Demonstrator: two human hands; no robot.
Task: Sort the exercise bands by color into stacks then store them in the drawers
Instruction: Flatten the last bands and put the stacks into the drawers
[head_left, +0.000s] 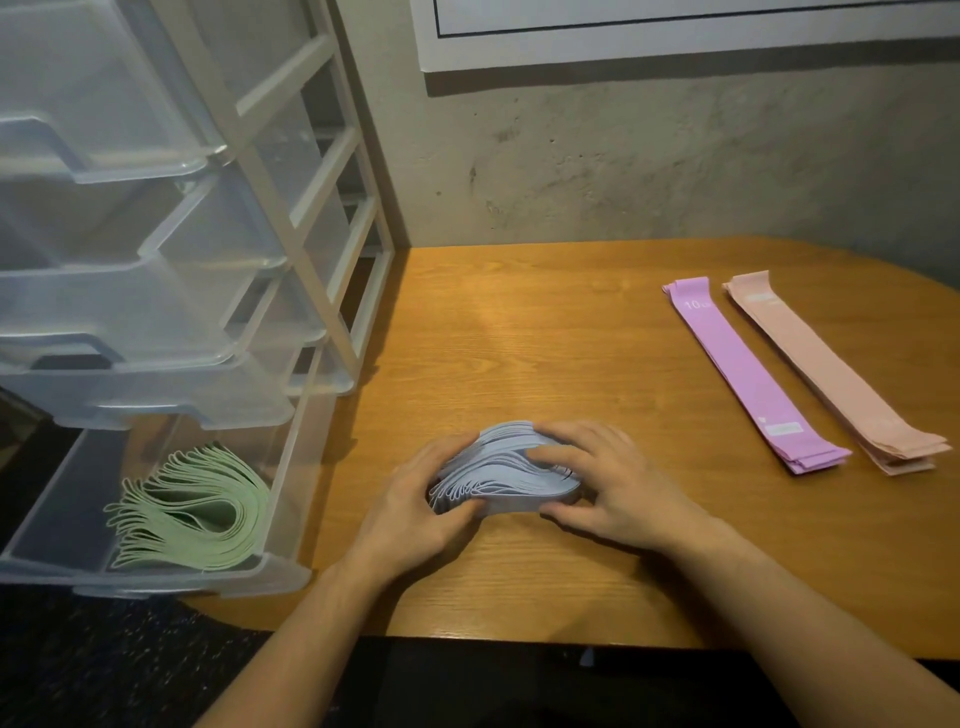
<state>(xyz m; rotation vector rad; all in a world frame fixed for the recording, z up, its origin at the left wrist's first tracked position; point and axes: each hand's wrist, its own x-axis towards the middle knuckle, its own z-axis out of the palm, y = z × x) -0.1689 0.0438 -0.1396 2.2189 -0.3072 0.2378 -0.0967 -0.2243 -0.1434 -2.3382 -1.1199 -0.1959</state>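
Blue bands (501, 467), folded into a thick bundle, sit on the desk (597, 353) just right of the drawer unit (291, 218), pressed between both hands. The left hand (415, 512) curls its fingers (460, 512) round the looped ends; the right hand (602, 483) grips the folded side, fingers (558, 457) over the top. To do this step well, the person should probably keep the squeeze even so that no layer springs out, then carry the bundle as one piece to a free drawer. Green bands (200, 512) already fill the open bottom drawer (156, 577). Well right of the unit, purple bands (748, 374) and pink bands (836, 374) lie flat, side by side.
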